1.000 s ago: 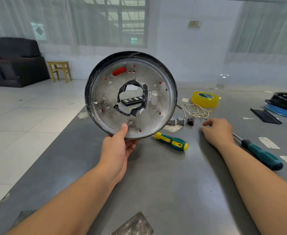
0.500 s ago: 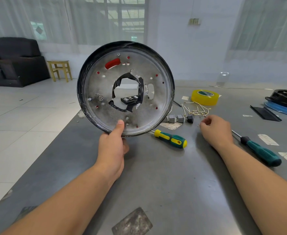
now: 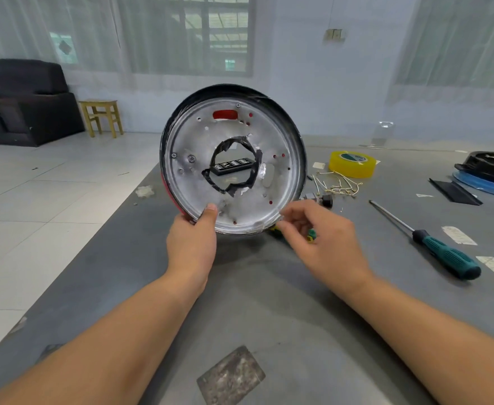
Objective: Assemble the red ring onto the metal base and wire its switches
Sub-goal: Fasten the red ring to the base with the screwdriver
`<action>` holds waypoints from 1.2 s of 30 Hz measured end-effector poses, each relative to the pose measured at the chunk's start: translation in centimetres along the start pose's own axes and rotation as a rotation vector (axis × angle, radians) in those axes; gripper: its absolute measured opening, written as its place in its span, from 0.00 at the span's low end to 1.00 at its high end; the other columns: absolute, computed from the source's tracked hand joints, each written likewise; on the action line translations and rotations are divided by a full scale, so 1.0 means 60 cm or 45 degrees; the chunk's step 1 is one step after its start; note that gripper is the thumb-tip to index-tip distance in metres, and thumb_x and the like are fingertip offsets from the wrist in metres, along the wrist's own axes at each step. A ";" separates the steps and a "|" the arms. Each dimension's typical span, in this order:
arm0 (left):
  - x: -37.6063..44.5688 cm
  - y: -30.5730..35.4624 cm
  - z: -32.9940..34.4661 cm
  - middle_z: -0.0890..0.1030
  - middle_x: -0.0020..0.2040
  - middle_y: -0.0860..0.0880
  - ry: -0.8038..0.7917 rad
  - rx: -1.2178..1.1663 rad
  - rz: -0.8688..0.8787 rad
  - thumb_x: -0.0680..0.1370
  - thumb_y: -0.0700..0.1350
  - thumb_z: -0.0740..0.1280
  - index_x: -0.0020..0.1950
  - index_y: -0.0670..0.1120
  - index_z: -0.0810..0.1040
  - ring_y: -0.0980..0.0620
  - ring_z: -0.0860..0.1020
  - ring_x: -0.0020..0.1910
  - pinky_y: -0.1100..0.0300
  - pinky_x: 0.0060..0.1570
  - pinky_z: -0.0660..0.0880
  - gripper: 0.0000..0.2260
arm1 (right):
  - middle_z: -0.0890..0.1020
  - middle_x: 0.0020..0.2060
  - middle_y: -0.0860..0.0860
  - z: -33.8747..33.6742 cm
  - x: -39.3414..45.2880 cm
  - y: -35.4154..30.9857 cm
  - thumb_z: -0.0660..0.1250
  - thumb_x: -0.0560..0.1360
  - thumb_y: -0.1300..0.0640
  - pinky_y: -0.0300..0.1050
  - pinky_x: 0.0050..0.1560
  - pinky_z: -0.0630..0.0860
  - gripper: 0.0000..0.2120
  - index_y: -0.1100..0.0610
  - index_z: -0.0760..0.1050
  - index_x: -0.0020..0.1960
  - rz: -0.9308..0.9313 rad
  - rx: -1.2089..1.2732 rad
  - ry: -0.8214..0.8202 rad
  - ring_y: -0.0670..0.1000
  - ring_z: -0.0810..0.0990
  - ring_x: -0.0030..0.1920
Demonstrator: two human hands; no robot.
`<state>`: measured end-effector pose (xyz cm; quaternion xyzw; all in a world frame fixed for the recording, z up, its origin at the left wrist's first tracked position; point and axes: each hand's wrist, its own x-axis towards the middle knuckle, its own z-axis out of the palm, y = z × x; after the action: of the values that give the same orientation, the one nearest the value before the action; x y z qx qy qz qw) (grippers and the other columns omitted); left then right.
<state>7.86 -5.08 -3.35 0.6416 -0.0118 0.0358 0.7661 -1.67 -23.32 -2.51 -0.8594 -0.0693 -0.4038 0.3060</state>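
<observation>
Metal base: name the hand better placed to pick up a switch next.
Right. The right hand is free beside the switches; the left hand grips the metal base upright.

Silver metal base with red ring; yellow tape roll.

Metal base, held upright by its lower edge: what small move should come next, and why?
Probably the right hand should close its fingertips on the lower right rim of the metal base. Only the left hand grips the base, thumb on its inner face, holding it tilted above the table. The right fingers hover, loosely curled, at that rim; whether they touch is unclear.
</observation>
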 end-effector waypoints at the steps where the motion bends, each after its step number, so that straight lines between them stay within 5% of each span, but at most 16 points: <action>1: -0.002 0.002 0.001 0.78 0.58 0.41 -0.004 0.022 -0.001 0.73 0.60 0.70 0.51 0.49 0.78 0.25 0.74 0.64 0.30 0.63 0.74 0.16 | 0.84 0.42 0.45 0.008 0.001 -0.009 0.75 0.76 0.60 0.32 0.46 0.76 0.07 0.55 0.81 0.53 -0.040 -0.006 -0.017 0.45 0.80 0.41; 8: -0.006 -0.001 0.008 0.84 0.55 0.42 0.027 0.197 0.049 0.78 0.58 0.71 0.54 0.48 0.82 0.32 0.81 0.60 0.40 0.59 0.79 0.15 | 0.84 0.43 0.46 0.042 0.016 -0.031 0.74 0.77 0.57 0.42 0.50 0.76 0.03 0.55 0.84 0.50 -0.180 -0.160 -0.102 0.47 0.81 0.43; 12: -0.003 -0.006 0.008 0.85 0.52 0.41 0.043 0.238 0.037 0.80 0.57 0.70 0.56 0.47 0.82 0.35 0.82 0.59 0.46 0.54 0.78 0.14 | 0.81 0.39 0.38 0.041 0.023 -0.029 0.73 0.76 0.58 0.31 0.47 0.71 0.04 0.51 0.84 0.49 -0.086 -0.171 -0.109 0.42 0.78 0.41; 18: -0.006 -0.006 0.010 0.83 0.46 0.53 0.028 0.312 0.054 0.81 0.57 0.70 0.56 0.49 0.82 0.43 0.83 0.54 0.53 0.50 0.75 0.13 | 0.83 0.38 0.39 0.041 0.024 -0.023 0.74 0.75 0.59 0.25 0.44 0.72 0.05 0.51 0.84 0.50 0.145 0.006 -0.129 0.38 0.80 0.44; 25: -0.009 -0.008 0.009 0.84 0.50 0.57 0.013 0.326 0.087 0.81 0.56 0.70 0.59 0.51 0.82 0.50 0.81 0.53 0.56 0.53 0.71 0.12 | 0.84 0.40 0.40 0.044 0.026 -0.021 0.75 0.75 0.55 0.37 0.47 0.76 0.03 0.47 0.86 0.47 0.137 -0.060 -0.189 0.41 0.80 0.43; 28: -0.010 -0.009 0.011 0.84 0.51 0.56 0.004 0.317 0.092 0.81 0.56 0.70 0.60 0.50 0.83 0.50 0.81 0.54 0.57 0.53 0.71 0.12 | 0.83 0.43 0.39 0.046 0.025 -0.021 0.74 0.75 0.50 0.47 0.57 0.67 0.02 0.43 0.85 0.46 0.064 -0.206 -0.197 0.42 0.76 0.48; 31: -0.011 -0.008 0.012 0.84 0.51 0.55 -0.002 0.308 0.098 0.81 0.55 0.70 0.59 0.50 0.83 0.50 0.81 0.54 0.57 0.53 0.71 0.12 | 0.81 0.45 0.38 0.048 0.026 -0.021 0.73 0.75 0.46 0.47 0.56 0.57 0.02 0.38 0.83 0.44 0.098 -0.262 -0.207 0.41 0.73 0.53; 36: -0.011 -0.008 0.013 0.83 0.48 0.59 -0.029 0.327 0.107 0.81 0.55 0.70 0.55 0.54 0.81 0.52 0.81 0.52 0.57 0.53 0.72 0.07 | 0.81 0.45 0.38 0.049 0.028 -0.019 0.72 0.76 0.44 0.46 0.54 0.55 0.03 0.37 0.82 0.44 0.138 -0.291 -0.224 0.41 0.71 0.54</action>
<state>7.24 -5.95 -3.73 0.7336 -0.0427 0.0615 0.6754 0.97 -20.92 -2.18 -0.9231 -0.0030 -0.3152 0.2202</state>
